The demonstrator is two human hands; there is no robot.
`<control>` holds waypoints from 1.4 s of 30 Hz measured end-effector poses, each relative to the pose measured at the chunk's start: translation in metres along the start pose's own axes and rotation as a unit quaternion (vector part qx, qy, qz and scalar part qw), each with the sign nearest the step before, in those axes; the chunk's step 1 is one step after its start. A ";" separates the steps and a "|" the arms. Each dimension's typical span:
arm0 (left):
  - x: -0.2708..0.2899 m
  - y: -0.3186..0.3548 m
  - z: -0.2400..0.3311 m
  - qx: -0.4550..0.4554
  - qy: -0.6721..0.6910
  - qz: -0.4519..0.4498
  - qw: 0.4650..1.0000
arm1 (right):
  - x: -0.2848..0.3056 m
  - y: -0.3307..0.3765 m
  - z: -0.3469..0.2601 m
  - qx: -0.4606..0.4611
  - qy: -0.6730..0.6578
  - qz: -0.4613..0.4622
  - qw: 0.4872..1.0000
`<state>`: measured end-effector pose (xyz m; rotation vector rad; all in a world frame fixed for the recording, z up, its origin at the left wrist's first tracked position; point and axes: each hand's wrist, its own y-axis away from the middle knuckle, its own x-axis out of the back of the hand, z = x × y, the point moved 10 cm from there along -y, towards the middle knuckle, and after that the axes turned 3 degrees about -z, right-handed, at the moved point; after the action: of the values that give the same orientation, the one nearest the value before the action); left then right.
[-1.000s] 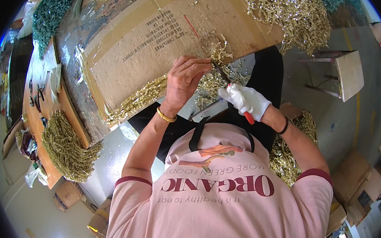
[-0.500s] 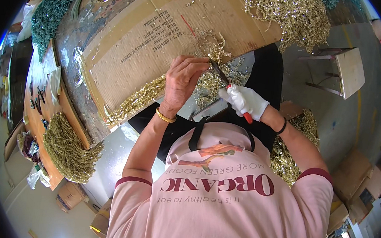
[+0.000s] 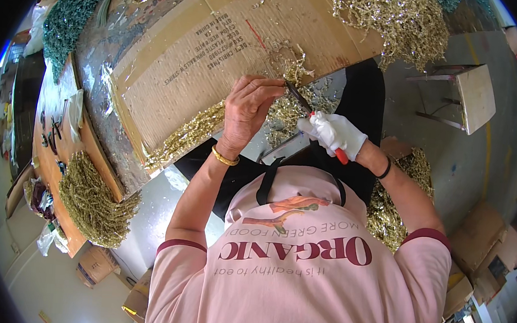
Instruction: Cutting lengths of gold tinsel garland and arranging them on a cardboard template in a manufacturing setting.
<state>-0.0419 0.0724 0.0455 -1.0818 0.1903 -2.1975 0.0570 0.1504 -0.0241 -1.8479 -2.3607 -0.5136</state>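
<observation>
My bare left hand [image 3: 248, 109], with a gold bangle at its wrist, is pinched at the near edge of the cardboard sheet. A gold glittery sprig [image 3: 191, 132] runs from lower left up behind that wrist, and the fingers hide where it is gripped. My right hand [image 3: 338, 135], in a white glove, is closed round red-handled pliers [image 3: 300, 98]. Their dark jaws point up and left and meet the left fingertips. More gold glitter strands [image 3: 294, 67] lie just beyond the fingertips, and others lie below the jaws over my lap.
The flattened cardboard [image 3: 176, 52] covers the worktable. Gold bunches lie at its far right [image 3: 397, 20], on the wooden board at left [image 3: 94, 200] and beside my right leg [image 3: 390, 223]. A green bunch [image 3: 72, 22] lies far left. A stool [image 3: 473, 99] stands at right.
My right hand and the pliers' handles have shifted very slightly to the right and down. My left hand stays in the same place.
</observation>
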 end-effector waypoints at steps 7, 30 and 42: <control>0.000 0.001 -0.001 0.009 0.004 0.003 1.000 | -0.014 0.007 0.044 -0.193 -0.215 0.007 0.957; -0.001 0.001 0.000 -0.001 -0.001 -0.007 1.000 | -0.017 0.015 0.047 -0.292 -0.219 -0.040 0.930; -0.002 -0.001 0.001 -0.011 0.000 -0.008 1.000 | -0.023 0.016 0.045 -0.243 -0.342 -0.024 0.908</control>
<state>-0.0409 0.0742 0.0456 -1.1000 0.2076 -2.2148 0.0837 0.1466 -0.0697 -2.5297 -2.9151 -0.5681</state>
